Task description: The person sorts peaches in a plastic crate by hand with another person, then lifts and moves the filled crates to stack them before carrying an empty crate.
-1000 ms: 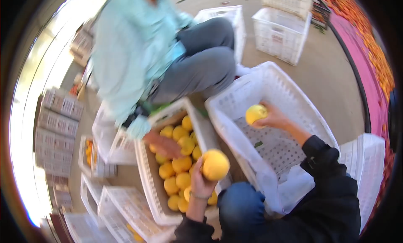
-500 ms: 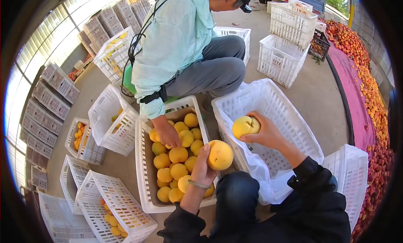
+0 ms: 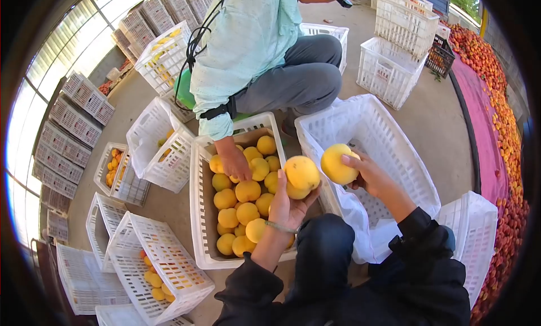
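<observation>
My left hand (image 3: 286,211), with a bracelet at the wrist, is closed around a large yellow peach (image 3: 301,171) over the right edge of the fruit crate (image 3: 198,224). Whether the line low on this peach is its crease or a second peach's edge, I cannot tell. Beside it, my right hand (image 3: 373,177) grips another yellow peach (image 3: 336,164) by its right side, above a white lined crate (image 3: 414,174). Several yellow peaches (image 3: 247,213) lie in the fruit crate. A co-worker's hand (image 3: 234,160) reaches down onto them.
The co-worker (image 3: 248,61) sits opposite on a green stool. White crates, some holding fruit (image 3: 158,281), stand on the left, and stacked crates (image 3: 391,70) at the back right. A long heap of red and orange fruit (image 3: 507,151) runs along the right beside pink cloth (image 3: 476,112).
Both hands have come closer together, and the peaches are now almost side by side. My right hand has turned its peach. The whole view has shifted slightly.
</observation>
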Available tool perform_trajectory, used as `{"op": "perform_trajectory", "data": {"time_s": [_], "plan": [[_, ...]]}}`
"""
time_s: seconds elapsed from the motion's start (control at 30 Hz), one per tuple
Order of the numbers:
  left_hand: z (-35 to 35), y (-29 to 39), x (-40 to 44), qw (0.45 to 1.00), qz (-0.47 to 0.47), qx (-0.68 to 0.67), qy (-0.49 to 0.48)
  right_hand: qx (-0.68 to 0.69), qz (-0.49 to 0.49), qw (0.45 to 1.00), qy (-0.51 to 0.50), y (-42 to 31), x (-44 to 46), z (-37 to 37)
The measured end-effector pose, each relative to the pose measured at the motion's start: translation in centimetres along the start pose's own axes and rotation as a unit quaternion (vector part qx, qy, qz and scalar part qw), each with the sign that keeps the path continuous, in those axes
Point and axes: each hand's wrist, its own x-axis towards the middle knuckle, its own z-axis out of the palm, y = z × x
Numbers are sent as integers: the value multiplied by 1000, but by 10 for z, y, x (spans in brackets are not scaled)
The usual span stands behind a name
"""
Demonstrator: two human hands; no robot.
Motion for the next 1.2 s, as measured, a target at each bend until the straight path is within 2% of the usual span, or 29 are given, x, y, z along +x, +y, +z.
{"op": "perform_trajectory", "data": {"time_s": [0.1, 0.23, 0.4, 0.5, 0.53, 0.6, 0.67, 0.73, 0.8, 0.83, 0.87, 1.0, 1.07, 1.13, 1.2], "plan": [[4, 1, -2, 999, -22, -32, -21, 54, 14, 998, -27, 0, -2, 1], [-1, -3, 1, 997, -23, -62, -45, 47, 11, 998, -27, 3, -4, 3], [-4, 4, 0, 996, 8, -84, -22, 29, -8, 999, -25, 0, -12, 10], [-13, 7, 0, 997, 46, -61, 5, -159, -162, 974, -11, -6, -20, 31], [-19, 9, -3, 996, 73, -51, 20, -161, -163, 973, -21, -7, -21, 38], [-26, 11, -8, 997, 73, -33, 19, -276, -274, 921, -27, -13, -26, 57], [-28, 12, -11, 995, 75, -59, 19, -283, -285, 914, -57, -18, -29, 78], [-36, 12, -13, 991, 108, -71, 35, -360, -320, 874, -56, -21, -30, 94], [-37, 14, -15, 988, 126, -61, 59, -360, -298, 880, -86, -20, -30, 110], [-33, 15, -18, 985, 155, -59, 55, -392, -317, 859, -88, -15, -29, 116], [-30, 19, -24, 985, 154, -81, -10, -426, -332, 837, -90, -10, -29, 119], [-48, 25, -28, 974, 194, -110, 43, -412, -323, 848, -85, -5, -29, 134], [-60, 26, -30, 970, 203, -124, 58, -421, -338, 836, -95, -1, -26, 139], [-70, 30, -32, 958, 226, -172, -35, -360, -315, 870, -120, 1, -23, 146], [-70, 35, -36, 953, 248, -173, -6, -338, -300, 879, -152, 4, -20, 149]]}}
